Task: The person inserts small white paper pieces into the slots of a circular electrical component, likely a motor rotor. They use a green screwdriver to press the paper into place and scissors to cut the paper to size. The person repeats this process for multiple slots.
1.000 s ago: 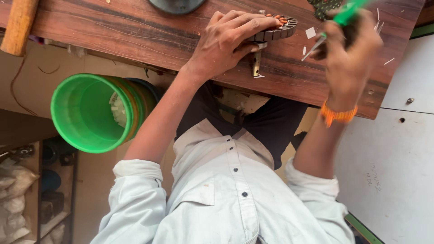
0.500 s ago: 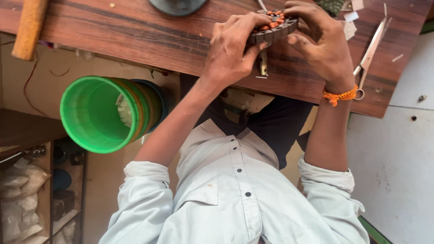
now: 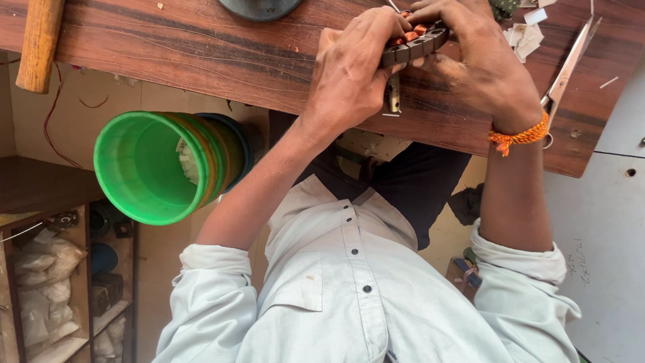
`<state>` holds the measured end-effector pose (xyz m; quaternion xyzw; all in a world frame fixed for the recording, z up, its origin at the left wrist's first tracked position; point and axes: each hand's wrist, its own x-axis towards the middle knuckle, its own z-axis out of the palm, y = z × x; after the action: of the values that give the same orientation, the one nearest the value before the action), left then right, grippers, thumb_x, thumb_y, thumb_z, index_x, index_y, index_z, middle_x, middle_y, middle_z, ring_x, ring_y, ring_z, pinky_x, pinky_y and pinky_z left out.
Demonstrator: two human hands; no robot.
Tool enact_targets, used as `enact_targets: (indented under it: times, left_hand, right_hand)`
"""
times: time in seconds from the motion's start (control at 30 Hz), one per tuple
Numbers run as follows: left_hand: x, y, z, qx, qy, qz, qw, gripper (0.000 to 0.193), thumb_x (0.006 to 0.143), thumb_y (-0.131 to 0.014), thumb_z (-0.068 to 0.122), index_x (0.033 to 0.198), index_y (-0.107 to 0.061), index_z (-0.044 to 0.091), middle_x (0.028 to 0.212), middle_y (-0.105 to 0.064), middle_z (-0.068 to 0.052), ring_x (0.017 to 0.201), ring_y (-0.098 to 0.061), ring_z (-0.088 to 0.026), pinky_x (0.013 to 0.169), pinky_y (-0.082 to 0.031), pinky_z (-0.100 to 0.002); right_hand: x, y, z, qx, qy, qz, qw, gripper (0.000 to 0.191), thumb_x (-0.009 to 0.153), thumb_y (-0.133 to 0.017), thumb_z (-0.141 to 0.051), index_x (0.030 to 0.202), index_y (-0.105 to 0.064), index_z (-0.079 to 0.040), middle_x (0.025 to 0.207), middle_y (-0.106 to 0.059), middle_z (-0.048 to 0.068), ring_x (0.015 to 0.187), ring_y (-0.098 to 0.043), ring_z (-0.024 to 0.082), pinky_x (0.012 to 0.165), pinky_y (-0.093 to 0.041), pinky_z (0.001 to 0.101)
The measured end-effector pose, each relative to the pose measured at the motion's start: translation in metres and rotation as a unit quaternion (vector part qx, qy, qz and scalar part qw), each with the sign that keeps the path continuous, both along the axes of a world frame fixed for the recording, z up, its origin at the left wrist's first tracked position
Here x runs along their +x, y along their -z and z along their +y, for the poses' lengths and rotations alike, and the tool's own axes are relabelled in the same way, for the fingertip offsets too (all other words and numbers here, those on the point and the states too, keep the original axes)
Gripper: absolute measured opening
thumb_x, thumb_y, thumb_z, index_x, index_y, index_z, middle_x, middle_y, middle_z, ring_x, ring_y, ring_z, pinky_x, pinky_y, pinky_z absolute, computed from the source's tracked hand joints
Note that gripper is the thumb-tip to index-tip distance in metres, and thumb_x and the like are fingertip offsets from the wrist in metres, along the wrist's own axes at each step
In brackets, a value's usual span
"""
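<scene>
Both my hands hold a dark toothed ring with copper-coloured windings (image 3: 415,46) at the far side of a brown wooden table (image 3: 201,47). My left hand (image 3: 349,74) grips its near left edge, fingers curled over the top. Wearing an orange thread band at the wrist, my right hand (image 3: 480,64) covers the ring's right side. A small metal piece (image 3: 394,94) hangs below the ring, between my hands. Most of the ring is hidden by my fingers.
Scissors (image 3: 568,67) lie on the table right of my right hand, among paper scraps (image 3: 524,37). A wooden handle (image 3: 40,40) rests at the table's left end, a dark round object (image 3: 259,7) at its top edge. A green bucket (image 3: 151,168) and shelves with bags (image 3: 47,289) sit below left.
A second ago my right hand was raised to the right, holding a tool. It has since let go and come onto the ring beside my left hand; the scissors now lie on the table.
</scene>
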<state>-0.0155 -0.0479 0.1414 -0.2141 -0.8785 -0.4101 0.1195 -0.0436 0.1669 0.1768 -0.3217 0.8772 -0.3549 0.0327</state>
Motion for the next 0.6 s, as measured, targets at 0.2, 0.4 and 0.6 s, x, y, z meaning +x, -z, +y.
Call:
enact_targets:
  times: [0.2,0.4,0.6]
  left_hand:
    - [-0.016,0.015,-0.001,-0.042,0.008,0.096,0.994,0.034,0.101,-0.073,0.009,0.128,-0.054,0.012,0.118,-0.066,-0.001,0.105,-0.068,-0.017,0.086,-0.041,-0.039]
    - [-0.019,0.033,-0.008,-0.074,0.029,0.132,0.988,0.037,0.103,-0.071,0.009,0.135,-0.053,0.01,0.121,-0.066,-0.001,0.106,-0.067,-0.018,0.096,-0.047,-0.039]
    - [-0.011,0.043,-0.015,-0.107,0.031,0.14,0.984,0.048,0.102,-0.077,0.019,0.141,-0.052,0.009,0.118,-0.066,-0.005,0.105,-0.066,-0.022,0.097,-0.049,-0.041]
  right_hand:
    - [-0.002,0.005,-0.004,0.008,0.055,-0.04,0.998,0.032,0.095,-0.074,0.003,0.124,-0.06,0.003,0.125,-0.061,0.017,0.118,-0.06,0.032,0.102,-0.05,0.0444]
    - [0.005,0.015,-0.007,0.019,0.093,-0.055,0.994,0.03,0.104,-0.078,-0.007,0.125,-0.06,0.003,0.119,-0.066,0.015,0.11,-0.066,0.03,0.096,-0.054,0.0425]
    - [0.016,0.029,-0.008,-0.016,0.131,-0.064,0.989,0.025,0.101,-0.075,-0.005,0.12,-0.062,0.003,0.107,-0.069,0.012,0.096,-0.071,0.024,0.084,-0.059,0.0372]
